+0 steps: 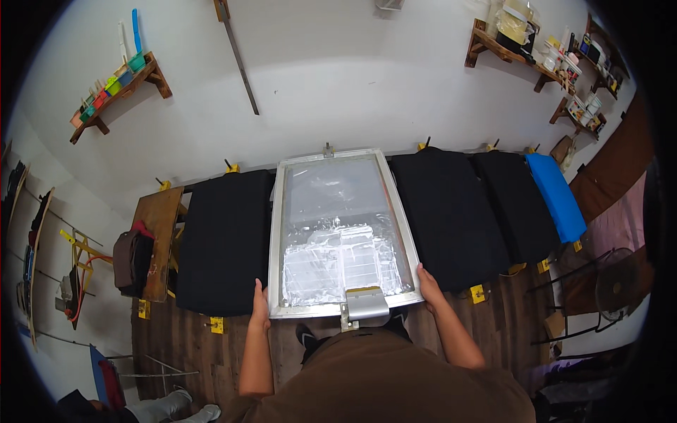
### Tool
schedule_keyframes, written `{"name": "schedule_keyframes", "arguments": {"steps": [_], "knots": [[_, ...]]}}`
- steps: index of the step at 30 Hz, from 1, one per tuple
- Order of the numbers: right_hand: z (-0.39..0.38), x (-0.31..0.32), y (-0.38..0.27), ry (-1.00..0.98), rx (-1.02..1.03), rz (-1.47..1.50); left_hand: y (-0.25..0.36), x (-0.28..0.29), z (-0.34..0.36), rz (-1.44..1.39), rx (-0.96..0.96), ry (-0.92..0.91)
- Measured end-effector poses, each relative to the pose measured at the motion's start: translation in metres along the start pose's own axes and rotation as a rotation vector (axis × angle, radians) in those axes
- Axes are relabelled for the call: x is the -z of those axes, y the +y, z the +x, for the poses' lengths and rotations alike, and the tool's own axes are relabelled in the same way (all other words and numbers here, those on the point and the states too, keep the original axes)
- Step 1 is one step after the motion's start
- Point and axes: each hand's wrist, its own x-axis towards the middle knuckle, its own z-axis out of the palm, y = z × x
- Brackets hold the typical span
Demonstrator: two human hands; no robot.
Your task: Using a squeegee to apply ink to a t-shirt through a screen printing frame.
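Note:
A screen printing frame (276, 233) with a pale metal rim lies in front of me over the row of boards. White ink is smeared across the near half of its mesh (317, 187), over a faint blocky design. My left hand (261, 304) holds the frame's left side near the close corner. On the opposite side, my right hand (429, 284) grips the rim, its thumb along the edge. The fingers under the rim are partly hidden. A silver squeegee-like tool (367, 305) with a yellowish edge rests at the frame's near end.
Black cloth-covered boards (224, 243) flank the frame, including one to the right (451, 218); a blue one (556, 197) stands far right. Folded dark garments (134, 261) sit on a wooden board (156, 218). Wall shelves (116, 95) hold tools. Another person's legs (162, 405) show lower left.

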Motion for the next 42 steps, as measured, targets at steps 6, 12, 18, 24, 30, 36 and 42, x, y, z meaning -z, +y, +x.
{"name": "schedule_keyframes", "arguments": {"steps": [6, 12, 18, 24, 30, 36, 42], "knots": [[-0.001, -0.006, 0.003, -0.025, -0.035, 0.136, -0.024, 0.022, 0.022, 0.106, -0.058, 0.152], [-0.008, -0.006, 0.003, -0.037, -0.021, 0.178, -0.028, 0.015, 0.021, 0.166, -0.067, 0.164], [0.005, 0.001, 0.018, -0.093, 0.028, 0.205, -0.026, 0.013, 0.018, 0.182, -0.077, 0.118], [0.006, -0.001, 0.02, -0.119, 0.026, 0.221, -0.029, 0.015, 0.018, 0.18, -0.089, 0.11], [0.005, 0.0, 0.025, -0.128, 0.05, 0.26, -0.034, 0.017, 0.024, 0.249, -0.131, 0.106], [0.014, 0.003, 0.037, -0.12, 0.075, 0.178, -0.041, 0.016, 0.02, 0.229, -0.187, 0.096], [0.019, -0.001, 0.049, -0.092, 0.091, 0.145, -0.049, 0.023, 0.023, 0.281, -0.14, 0.171]]}}
